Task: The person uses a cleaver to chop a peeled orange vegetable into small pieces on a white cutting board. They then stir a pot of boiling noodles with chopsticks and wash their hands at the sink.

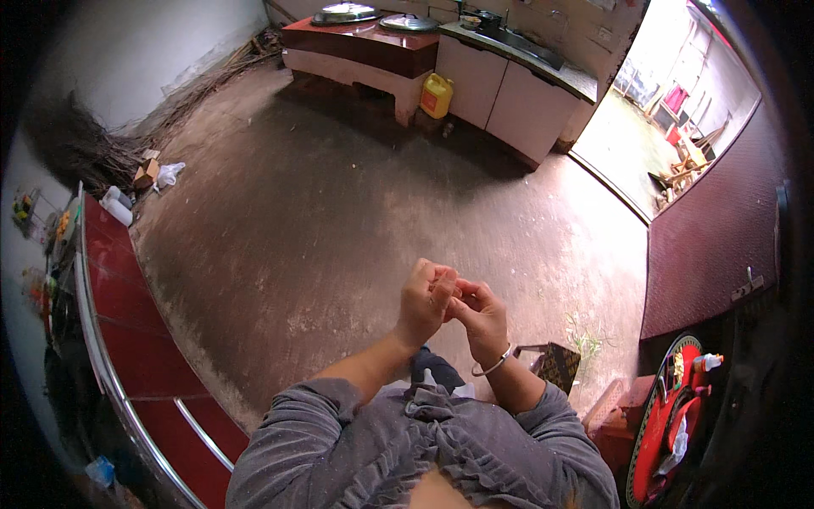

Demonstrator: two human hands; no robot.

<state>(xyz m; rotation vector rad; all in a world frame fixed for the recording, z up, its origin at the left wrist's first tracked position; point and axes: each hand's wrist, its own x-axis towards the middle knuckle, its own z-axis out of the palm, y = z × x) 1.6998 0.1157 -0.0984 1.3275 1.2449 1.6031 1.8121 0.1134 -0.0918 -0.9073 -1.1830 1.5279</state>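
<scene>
In front of my body, above the concrete floor, my two hands meet with fingers bent and touching. My left hand has its fingers curled inward, the thumb side toward the other hand. My right hand reaches its thumb and fingertips against the left fingers. Whether something small sits between the fingertips is hidden. A silver bangle circles my right wrist. Grey ruffled sleeves are pushed up toward my elbows.
A red-topped stove with metal lids, a yellow jug and a sink counter line the far side. Right are an open doorway, a dark red door and a round red table. A red cabinet stands left; brushwood lies behind.
</scene>
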